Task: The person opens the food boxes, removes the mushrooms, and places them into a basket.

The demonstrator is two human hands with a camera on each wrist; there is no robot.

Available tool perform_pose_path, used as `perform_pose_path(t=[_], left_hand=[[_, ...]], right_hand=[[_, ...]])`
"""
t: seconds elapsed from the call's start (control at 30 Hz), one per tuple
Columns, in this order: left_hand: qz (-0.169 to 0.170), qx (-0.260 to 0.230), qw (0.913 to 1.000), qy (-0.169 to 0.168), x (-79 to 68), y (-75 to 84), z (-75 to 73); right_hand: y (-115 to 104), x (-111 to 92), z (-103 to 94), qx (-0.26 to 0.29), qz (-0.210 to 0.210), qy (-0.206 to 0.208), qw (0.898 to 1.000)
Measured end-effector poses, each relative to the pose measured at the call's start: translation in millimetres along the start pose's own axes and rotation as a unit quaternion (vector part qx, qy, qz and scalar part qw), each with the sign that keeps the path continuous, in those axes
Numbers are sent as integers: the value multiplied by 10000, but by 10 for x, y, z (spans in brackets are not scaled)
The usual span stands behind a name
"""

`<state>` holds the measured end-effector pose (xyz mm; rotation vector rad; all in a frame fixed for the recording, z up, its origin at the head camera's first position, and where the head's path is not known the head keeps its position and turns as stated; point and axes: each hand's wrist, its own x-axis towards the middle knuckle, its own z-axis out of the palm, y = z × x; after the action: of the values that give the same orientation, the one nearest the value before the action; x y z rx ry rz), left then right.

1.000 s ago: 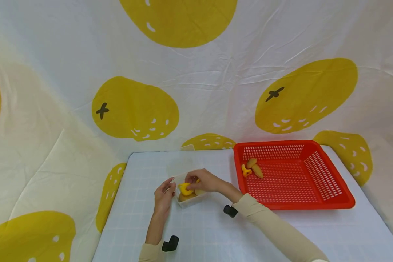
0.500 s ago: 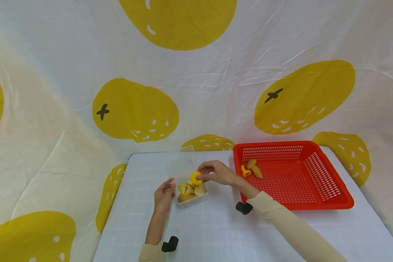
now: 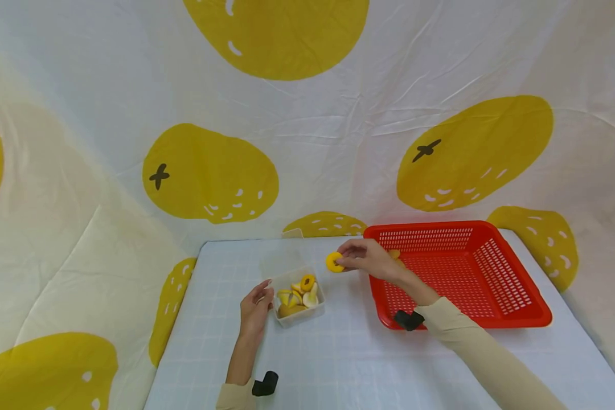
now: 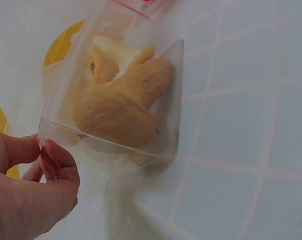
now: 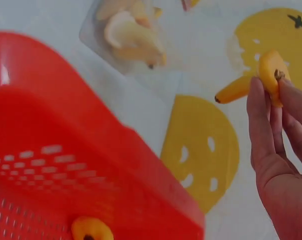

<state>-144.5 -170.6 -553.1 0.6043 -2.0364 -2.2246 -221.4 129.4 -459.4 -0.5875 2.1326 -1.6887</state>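
Observation:
A small clear plastic box [image 3: 303, 318] stands on the table with several yellow and brown toy mushrooms [image 3: 290, 298] in it. My left hand [image 3: 255, 310] pinches the box's left rim between thumb and fingers. The left wrist view shows a brown mushroom [image 4: 115, 112] through the box wall. Beyond the box, to its right, my right hand [image 3: 371, 261] holds a yellow toy mushroom [image 3: 333, 262] above the table, pinched by the cap. In the right wrist view its stem [image 5: 233, 90] points away from the fingers.
A red perforated basket [image 3: 492, 326] stands on the right of the table. Toy mushrooms in its left corner are mostly hidden by my right arm; one yellow mushroom [image 5: 92, 229] shows in the right wrist view. The box's clear lid [image 3: 281, 259] is up behind it.
My right hand has lifted the yellow mushroom out of the box and carried it to the right, towards the basket. My left hand has stayed at the box.

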Motion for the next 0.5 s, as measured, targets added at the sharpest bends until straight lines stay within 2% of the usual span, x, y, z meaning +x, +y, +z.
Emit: perform_pose_path(t=[0.23, 0.5], left_hand=[[36, -5, 10000, -23, -10, 16, -9], [-19, 77, 9999, -85, 7, 7, -15]], right_hand=[[-39, -180, -271, -124, 288, 454, 9985], [73, -395, -541, -70, 469, 866, 9951]])
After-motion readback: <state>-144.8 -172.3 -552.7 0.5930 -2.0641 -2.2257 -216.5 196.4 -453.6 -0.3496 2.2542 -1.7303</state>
